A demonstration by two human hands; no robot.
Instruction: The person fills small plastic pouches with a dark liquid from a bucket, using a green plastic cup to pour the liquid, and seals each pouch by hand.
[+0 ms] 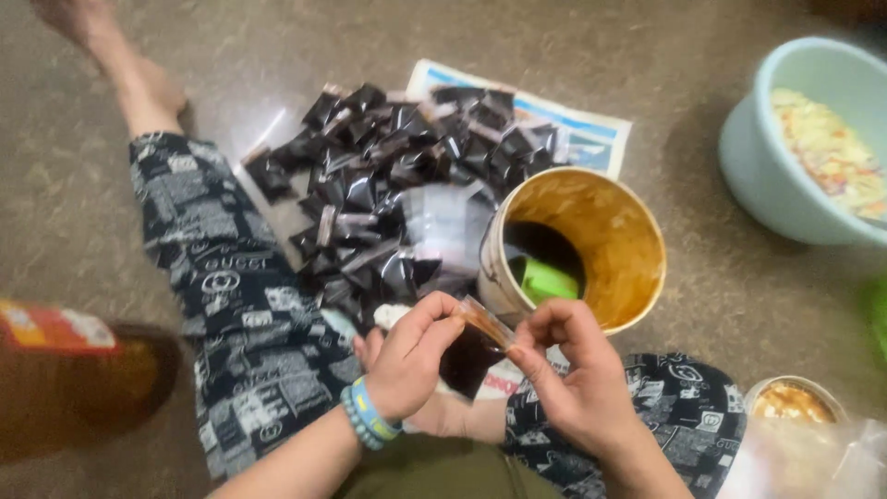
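My left hand point(408, 356) and my right hand point(573, 370) both pinch the top of a small clear plastic pouch point(469, 356) filled with dark brown sauce, held over my lap. Just beyond it stands an open round tub point(621, 242) with dark sauce and a green scoop point(547, 279) inside. A heap of several filled dark pouches point(397, 176) lies on the floor past my hands. A beaded bracelet sits on my left wrist.
Newspaper point(591, 134) lies under the pouch heap. A pale blue basin point(767, 157) with chopped food stands at the right. A brown bottle point(74, 379) lies at the left, a small container point(793, 402) at the lower right. My patterned trouser leg point(231, 286) stretches leftwards.
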